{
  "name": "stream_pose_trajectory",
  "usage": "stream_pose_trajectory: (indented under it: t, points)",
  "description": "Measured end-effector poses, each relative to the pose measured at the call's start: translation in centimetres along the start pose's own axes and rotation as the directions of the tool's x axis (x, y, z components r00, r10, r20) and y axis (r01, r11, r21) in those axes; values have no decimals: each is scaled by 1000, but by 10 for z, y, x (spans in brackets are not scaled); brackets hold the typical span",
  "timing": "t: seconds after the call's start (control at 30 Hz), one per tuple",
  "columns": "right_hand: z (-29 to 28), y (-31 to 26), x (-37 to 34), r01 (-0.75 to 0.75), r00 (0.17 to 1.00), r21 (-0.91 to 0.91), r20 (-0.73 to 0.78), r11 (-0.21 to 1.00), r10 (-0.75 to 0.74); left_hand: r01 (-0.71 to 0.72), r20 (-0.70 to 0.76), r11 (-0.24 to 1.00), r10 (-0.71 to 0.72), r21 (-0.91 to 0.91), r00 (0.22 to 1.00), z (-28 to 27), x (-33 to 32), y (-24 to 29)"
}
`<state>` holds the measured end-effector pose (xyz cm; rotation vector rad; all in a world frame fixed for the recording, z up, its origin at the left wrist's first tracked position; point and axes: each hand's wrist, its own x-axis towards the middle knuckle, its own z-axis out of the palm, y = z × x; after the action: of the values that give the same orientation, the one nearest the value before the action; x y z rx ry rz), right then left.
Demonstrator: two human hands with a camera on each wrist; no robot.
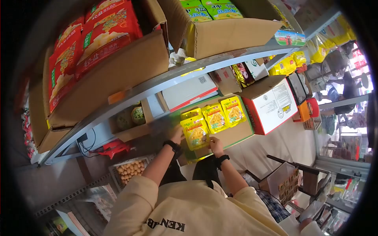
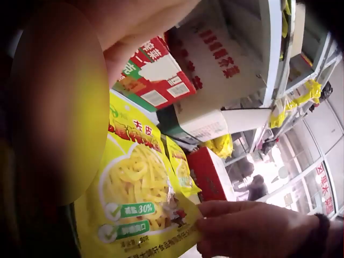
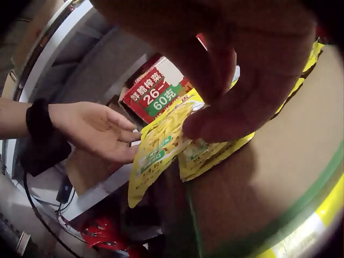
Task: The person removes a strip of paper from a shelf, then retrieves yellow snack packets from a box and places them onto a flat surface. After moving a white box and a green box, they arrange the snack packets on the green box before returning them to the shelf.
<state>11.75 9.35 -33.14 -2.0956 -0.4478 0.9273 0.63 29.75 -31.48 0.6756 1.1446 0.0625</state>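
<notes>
On the head feed I watched three yellow packets set side by side along a green-edged carton (image 1: 241, 131). The middle packet (image 1: 215, 118) and the right-end packet (image 1: 233, 110) lay flat on it with no hand on them, so I judged those two done. The left-end packet (image 1: 195, 133) was the unfinished one: it sat between the person's left hand (image 1: 175, 135), near its upper left edge, and their right hand (image 1: 216, 146), at its lower right corner.

Through the left wrist feed I saw the right hand pinching that corner between thumb and fingers. The left hand filled the top and side of my picture, too blurred for me to tell its contact there. A red-and-green box (image 2: 155, 72) stood behind.

On the right wrist feed the right thumb pressed on the left-end packet, which slanted, its lower end seeming to hang past the carton's edge. The left hand looked loose, palm exposed, fingertips at the packet's border without clenching it. As I judged it, squaring and releasing that packet was what remained.
</notes>
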Motion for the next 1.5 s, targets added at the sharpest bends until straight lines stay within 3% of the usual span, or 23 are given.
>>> stream_pose_trajectory:
  t: [0.17, 0.27, 0.47, 0.57, 0.67, 0.77, 0.97, 1.07, 1.17, 1.23, 1.3, 1.37, 1.43, 1.5]
  points:
    - [-1, -14, 29, -85, 996, 130, 18, 988, 84, -87, -13, 996, 87, 32, 996, 5, 28, 11]
    - [8, -3, 42, 17, 997, -20, -70, 1000, -18, -88, -13, 994, 89, 63, 996, 10, 24, 20]
    - [13, -13, 45, -100, 990, 240, -75, 966, 121, -74, -66, 992, 81, 97, 995, 3, 41, 18]
    - [11, -7, 50, -50, 995, -15, -88, 999, 49, -84, -84, 991, 93, 103, 992, 10, 30, 26]
    - [15, 1, 52, -110, 989, 84, -91, 990, 117, -75, -96, 991, 85, 109, 992, 13, 19, 29]
    - [22, 31, 65, -84, 991, -59, -105, 995, 77, -82, -115, 991, 94, 104, 989, 11, 22, 27]
    - [16, 18, 58, -78, 992, -102, -104, 992, 67, -70, -19, 982, 74, 174, 997, 5, 17, 25]
    - [13, 7, 47, -14, 970, -173, -241, 985, -29, -59, -76, 981, 74, 185, 994, -2, 11, 19]
    - [-5, -14, 26, 58, 954, -281, -267, 958, -136, -105, -41, 979, 114, 178, 993, -17, -11, 17]
    - [-18, -27, 12, 118, 976, -89, -172, 989, -132, -178, 52, 960, 170, 217, 984, -30, -38, 27]
    - [-33, -72, -13, 117, 990, -12, -74, 993, -117, -313, 143, 905, 283, 289, 949, -34, -83, 53]
    - [-32, -90, -31, 160, 986, 77, -52, 984, -156, -580, 374, 794, 489, 183, 788, -56, -123, 71]
    - [-27, -146, -65, 300, 951, 32, -82, 953, -297, -650, 442, 731, 523, 207, 729, -64, -190, 112]
    - [-10, -202, -95, 397, 913, 38, -117, 917, -390, -797, 547, 540, 595, 270, 589, -83, -251, 147]
